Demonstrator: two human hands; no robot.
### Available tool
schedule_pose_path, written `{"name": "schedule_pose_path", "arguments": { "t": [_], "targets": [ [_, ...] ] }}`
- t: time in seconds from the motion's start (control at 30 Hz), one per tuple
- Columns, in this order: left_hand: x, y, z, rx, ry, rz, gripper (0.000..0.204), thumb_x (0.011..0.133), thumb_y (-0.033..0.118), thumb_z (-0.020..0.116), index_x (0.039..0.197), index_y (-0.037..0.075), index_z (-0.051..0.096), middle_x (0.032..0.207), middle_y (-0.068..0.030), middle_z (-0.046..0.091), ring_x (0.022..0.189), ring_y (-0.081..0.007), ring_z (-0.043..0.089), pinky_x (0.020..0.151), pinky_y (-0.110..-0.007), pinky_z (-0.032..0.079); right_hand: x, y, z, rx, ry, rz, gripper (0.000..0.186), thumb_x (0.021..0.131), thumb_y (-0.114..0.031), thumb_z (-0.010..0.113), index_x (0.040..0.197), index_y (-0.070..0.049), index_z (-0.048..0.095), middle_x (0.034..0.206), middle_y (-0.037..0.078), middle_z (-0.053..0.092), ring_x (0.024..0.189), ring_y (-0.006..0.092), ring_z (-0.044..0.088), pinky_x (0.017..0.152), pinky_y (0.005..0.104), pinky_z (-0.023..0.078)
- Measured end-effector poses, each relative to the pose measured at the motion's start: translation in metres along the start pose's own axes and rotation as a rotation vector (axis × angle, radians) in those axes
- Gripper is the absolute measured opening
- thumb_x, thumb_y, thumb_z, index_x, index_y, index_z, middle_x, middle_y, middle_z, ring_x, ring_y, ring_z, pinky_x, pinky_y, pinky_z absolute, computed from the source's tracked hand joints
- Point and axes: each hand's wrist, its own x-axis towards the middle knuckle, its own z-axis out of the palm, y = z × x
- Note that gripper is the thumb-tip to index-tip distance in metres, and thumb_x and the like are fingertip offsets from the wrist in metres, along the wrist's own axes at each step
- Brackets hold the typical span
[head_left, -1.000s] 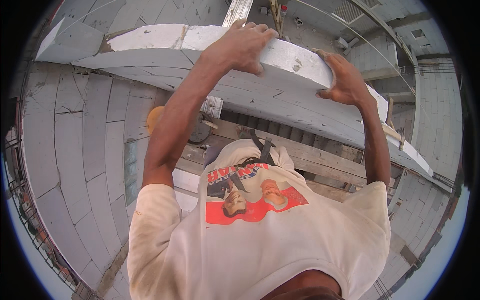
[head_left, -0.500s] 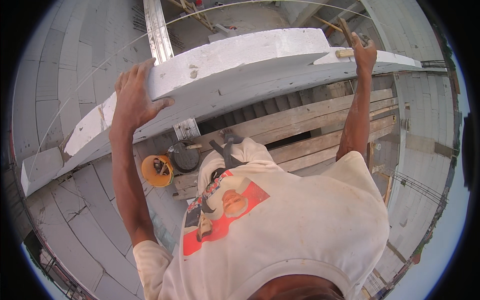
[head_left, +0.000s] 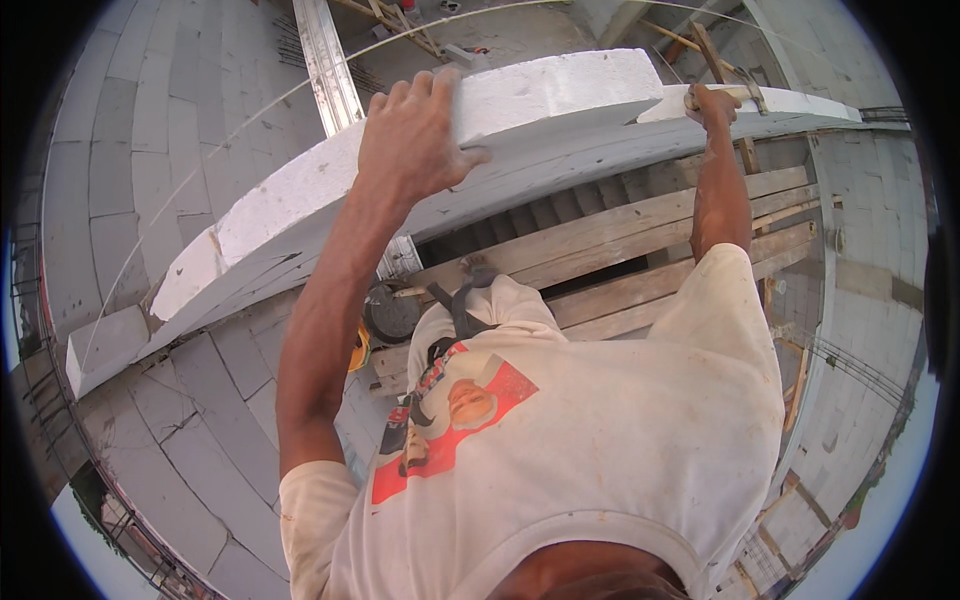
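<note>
A white, light-looking building block sits on top of the pale block wall that curves across the view. My left hand grips the block's left end, fingers over its top and thumb against the near face. Beside the block's right end, my right hand is closed round the wooden handle of a hammer. The hammer lies roughly level, just above the lower wall top, with its head to the right of the hand. Whether it touches the wall I cannot tell.
Wooden planks form a platform beneath me. On it stands a dark round bucket, and a yellow bucket is partly hidden by my left arm. A metal straightedge rises behind the wall. A thin string line crosses above it.
My left hand has slid right along the wall top onto the block's left end. My right hand has lowered slightly, and the hammer's head now shows to its right.
</note>
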Motion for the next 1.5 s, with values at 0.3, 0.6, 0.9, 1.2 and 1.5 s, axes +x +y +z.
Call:
{"name": "schedule_pose_path", "arguments": {
  "t": [0.3,0.6,0.9,1.2,1.5],
  "targets": [
    [0.0,0.006,-0.003,0.02,-0.013,-0.03,0.09,0.07,0.053,0.088,0.137,0.004,0.053,0.122,-0.0166,0.063,0.113,-0.0337,0.062,0.1,-0.048,0.046,0.042,0.06,-0.044,0.544,-0.011,0.285,0.039,0.082,-0.027,0.08,0.098,0.005,0.062,0.08,0.009,0.059,0.072,0.0197,0.062,0.053,0.0346,0.052],
    [0.003,0.009,-0.011,0.023,-0.107,-0.066,0.094,0.072,0.053,0.087,0.142,0.003,0.051,0.128,-0.0173,0.062,0.12,-0.0331,0.06,0.107,-0.051,0.042,-0.192,0.136,-0.096,0.872,-0.228,0.008,0.037,0.096,-0.035,0.072,0.081,-0.007,0.055,0.061,0.0,0.044,0.045,0.0128,0.046,0.042,0.0318,0.039],
    [0.003,0.009,-0.01,0.014,-0.096,-0.043,0.091,0.069,0.05,0.089,0.137,0.001,0.053,0.123,-0.0172,0.063,0.115,-0.0335,0.061,0.103,-0.05,0.042,-0.364,0.149,-0.013,1.18,-0.645,0.313,0.042,0.097,-0.033,0.069,0.068,-0.013,0.046,0.054,0.002,0.044,0.04,0.0168,0.042,0.041,0.0345,0.038],
    [0.0,0.009,-0.01,0.021,-0.037,-0.012,0.09,0.067,0.046,0.091,0.135,0.002,0.052,0.119,-0.0164,0.062,0.111,-0.0339,0.062,0.099,-0.05,0.044,-0.407,0.076,0.018,1.571,-0.99,0.681,0.034,0.096,-0.034,0.062,0.074,-0.017,0.042,0.057,0.0,0.039,0.049,0.0174,0.041,0.053,0.0354,0.04],
    [0.001,0.006,-0.008,0.029,-0.036,-0.007,0.091,0.068,0.049,0.09,0.135,0.002,0.051,0.117,-0.0154,0.061,0.109,-0.0335,0.061,0.098,-0.05,0.045,-0.407,0.066,0.018,1.635,-1.043,0.734,0.031,0.097,-0.03,0.059,0.074,-0.018,0.041,0.056,-0.002,0.038,0.048,0.0154,0.039,0.053,0.0343,0.038]
  ]
}}
